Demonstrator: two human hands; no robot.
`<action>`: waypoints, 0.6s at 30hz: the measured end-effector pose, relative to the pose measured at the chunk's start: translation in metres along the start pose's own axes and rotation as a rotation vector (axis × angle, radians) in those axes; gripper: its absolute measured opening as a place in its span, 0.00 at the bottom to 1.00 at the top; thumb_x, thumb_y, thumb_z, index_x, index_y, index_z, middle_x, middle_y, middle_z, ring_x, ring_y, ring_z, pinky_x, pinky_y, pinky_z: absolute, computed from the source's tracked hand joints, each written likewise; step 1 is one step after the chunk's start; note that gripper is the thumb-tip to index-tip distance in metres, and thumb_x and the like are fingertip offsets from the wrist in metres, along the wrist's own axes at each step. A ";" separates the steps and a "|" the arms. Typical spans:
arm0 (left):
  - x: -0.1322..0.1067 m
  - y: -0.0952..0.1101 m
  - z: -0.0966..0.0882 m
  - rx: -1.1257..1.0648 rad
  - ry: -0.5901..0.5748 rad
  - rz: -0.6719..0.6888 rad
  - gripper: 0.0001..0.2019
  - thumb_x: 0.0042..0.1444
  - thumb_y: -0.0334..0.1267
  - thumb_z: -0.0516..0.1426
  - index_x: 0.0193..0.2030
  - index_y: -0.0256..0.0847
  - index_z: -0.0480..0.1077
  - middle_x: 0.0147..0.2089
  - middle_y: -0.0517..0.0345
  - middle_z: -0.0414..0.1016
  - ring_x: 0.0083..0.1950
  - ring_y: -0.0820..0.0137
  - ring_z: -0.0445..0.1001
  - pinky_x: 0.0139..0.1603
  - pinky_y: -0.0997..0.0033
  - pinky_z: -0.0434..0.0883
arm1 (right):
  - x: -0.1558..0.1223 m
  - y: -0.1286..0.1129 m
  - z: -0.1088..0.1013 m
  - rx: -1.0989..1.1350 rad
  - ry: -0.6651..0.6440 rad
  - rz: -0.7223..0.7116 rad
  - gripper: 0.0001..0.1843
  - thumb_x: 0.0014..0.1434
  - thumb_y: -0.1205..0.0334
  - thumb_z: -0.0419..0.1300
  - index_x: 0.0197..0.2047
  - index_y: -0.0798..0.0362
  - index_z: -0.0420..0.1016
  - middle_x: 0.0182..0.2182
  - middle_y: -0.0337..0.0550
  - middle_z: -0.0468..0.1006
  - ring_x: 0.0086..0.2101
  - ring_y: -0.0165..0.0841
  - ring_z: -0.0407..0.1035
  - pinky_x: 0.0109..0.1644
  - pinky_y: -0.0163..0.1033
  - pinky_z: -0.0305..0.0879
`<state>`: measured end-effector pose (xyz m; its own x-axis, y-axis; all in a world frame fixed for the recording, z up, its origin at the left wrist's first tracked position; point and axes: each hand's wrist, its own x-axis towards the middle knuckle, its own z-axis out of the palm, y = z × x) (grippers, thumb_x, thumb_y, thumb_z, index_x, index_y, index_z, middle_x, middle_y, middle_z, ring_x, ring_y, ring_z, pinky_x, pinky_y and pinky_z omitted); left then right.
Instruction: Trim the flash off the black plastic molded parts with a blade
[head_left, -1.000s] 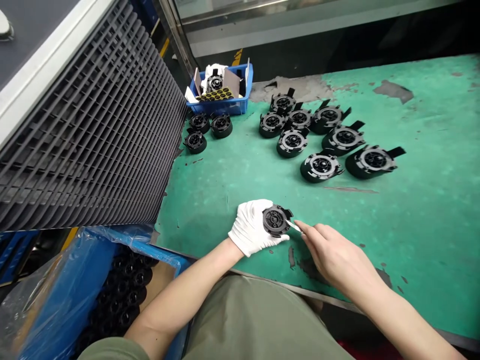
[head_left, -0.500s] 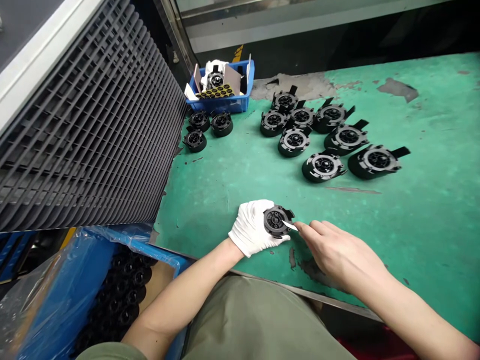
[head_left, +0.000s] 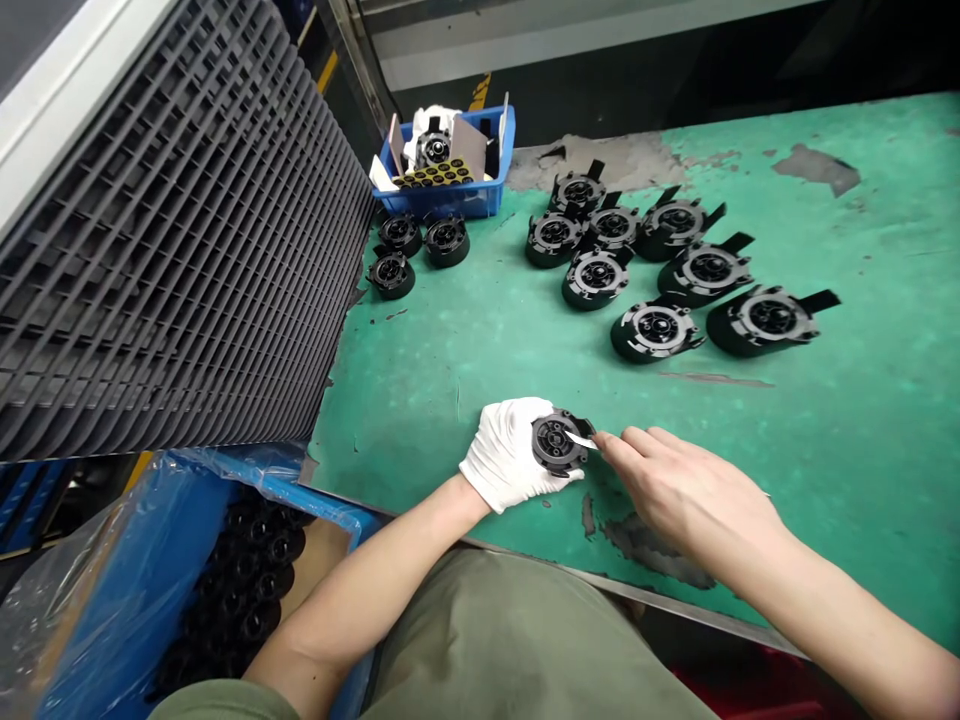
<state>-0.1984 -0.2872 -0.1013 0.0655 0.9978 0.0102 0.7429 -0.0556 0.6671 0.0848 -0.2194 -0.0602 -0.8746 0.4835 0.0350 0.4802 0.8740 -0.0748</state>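
Note:
My left hand (head_left: 506, 452), in a white glove, grips a round black plastic part (head_left: 557, 441) just above the green table (head_left: 465, 340) near its front edge. My bare right hand (head_left: 686, 495) pinches a small white strip (head_left: 581, 438) and presses its tip onto the face of that part. Both hands are closed and meet at the part.
Several black round parts with white rings (head_left: 660, 330) lie at the back right. Three smaller black parts (head_left: 391, 272) sit by a blue bin (head_left: 450, 165) of pieces. A dark slatted panel (head_left: 172, 250) leans on the left. A blue-lined box of black parts (head_left: 247, 590) is below left.
My right hand has slid a little left, bringing the white strip further onto the part's face. The left hand keeps the part in the same place. The camera tilted slightly.

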 end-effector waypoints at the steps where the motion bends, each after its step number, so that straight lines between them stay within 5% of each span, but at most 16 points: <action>1: 0.000 0.000 0.000 -0.001 0.000 -0.002 0.39 0.50 0.68 0.89 0.58 0.48 0.86 0.58 0.43 0.94 0.60 0.38 0.95 0.62 0.40 0.94 | 0.000 0.000 0.000 -0.003 0.000 0.004 0.25 0.72 0.80 0.60 0.65 0.51 0.85 0.36 0.41 0.78 0.36 0.41 0.71 0.43 0.47 0.64; 8: 0.001 0.000 0.000 -0.007 -0.012 -0.016 0.42 0.52 0.69 0.87 0.65 0.47 0.86 0.61 0.43 0.94 0.64 0.37 0.95 0.68 0.39 0.92 | 0.001 -0.009 0.005 -0.012 0.012 0.084 0.31 0.71 0.76 0.62 0.73 0.52 0.84 0.37 0.43 0.79 0.37 0.43 0.73 0.43 0.47 0.66; 13: 0.000 0.006 -0.001 0.009 -0.037 -0.036 0.43 0.56 0.66 0.86 0.69 0.45 0.84 0.65 0.39 0.94 0.68 0.36 0.94 0.74 0.37 0.91 | -0.002 -0.025 0.013 0.017 0.102 0.156 0.28 0.80 0.74 0.56 0.77 0.55 0.81 0.39 0.46 0.82 0.39 0.45 0.77 0.44 0.47 0.70; 18: 0.009 -0.004 -0.028 -0.025 -0.193 0.071 0.49 0.55 0.58 0.86 0.79 0.41 0.81 0.75 0.35 0.92 0.75 0.35 0.93 0.82 0.39 0.88 | -0.024 -0.020 0.011 0.140 0.212 0.170 0.28 0.90 0.61 0.55 0.86 0.50 0.72 0.45 0.47 0.90 0.42 0.44 0.87 0.43 0.45 0.78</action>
<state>-0.2196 -0.2771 -0.0828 0.2455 0.9658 -0.0830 0.7149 -0.1225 0.6884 0.0951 -0.2487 -0.0706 -0.7419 0.6348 0.2158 0.5920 0.7713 -0.2338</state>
